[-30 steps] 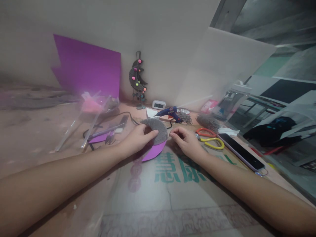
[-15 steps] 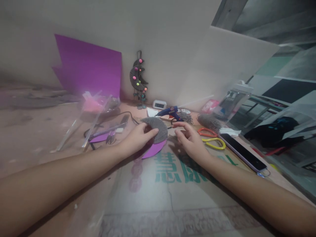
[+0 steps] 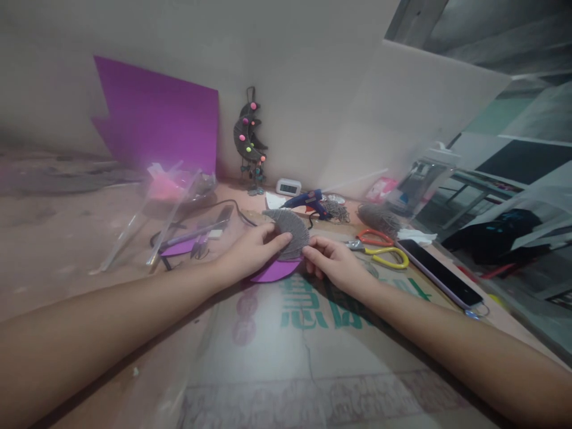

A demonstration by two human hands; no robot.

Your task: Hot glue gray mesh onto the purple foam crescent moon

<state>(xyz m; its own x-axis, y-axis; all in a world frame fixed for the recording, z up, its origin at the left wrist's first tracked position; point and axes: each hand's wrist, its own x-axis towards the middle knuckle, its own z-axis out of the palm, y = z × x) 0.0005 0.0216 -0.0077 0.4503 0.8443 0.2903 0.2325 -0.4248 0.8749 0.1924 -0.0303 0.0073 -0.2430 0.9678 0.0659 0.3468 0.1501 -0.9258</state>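
Observation:
A crescent cutout, half wrapped in grey yarn (image 3: pixel 292 229) and half bare purple (image 3: pixel 277 271), is tilted up above the cardboard. My left hand (image 3: pixel 263 244) grips it from the left, thumb on the wrapped face and fingers behind. At its right edge, my right hand (image 3: pixel 328 259) is closed in a pinch. What lies between those fingertips is too small to make out. Behind the crescent lies a blue glue gun (image 3: pixel 308 199). Scissors with one orange and one yellow handle (image 3: pixel 388 258) rest to the right of my right hand.
Cardboard with green print (image 3: pixel 308 357) covers the table in front. A phone (image 3: pixel 440 274), a grey yarn ball (image 3: pixel 378 219) and a water bottle (image 3: pixel 424 182) stand or lie at right. A decorated moon hanging (image 3: pixel 248 140), white clock (image 3: pixel 288 187) and purple sheet (image 3: pixel 165 119) are at the back.
My right hand has moved left to the crescent's edge, and its fingers have closed. My left hand has shifted slightly right with the crescent, which has turned a little.

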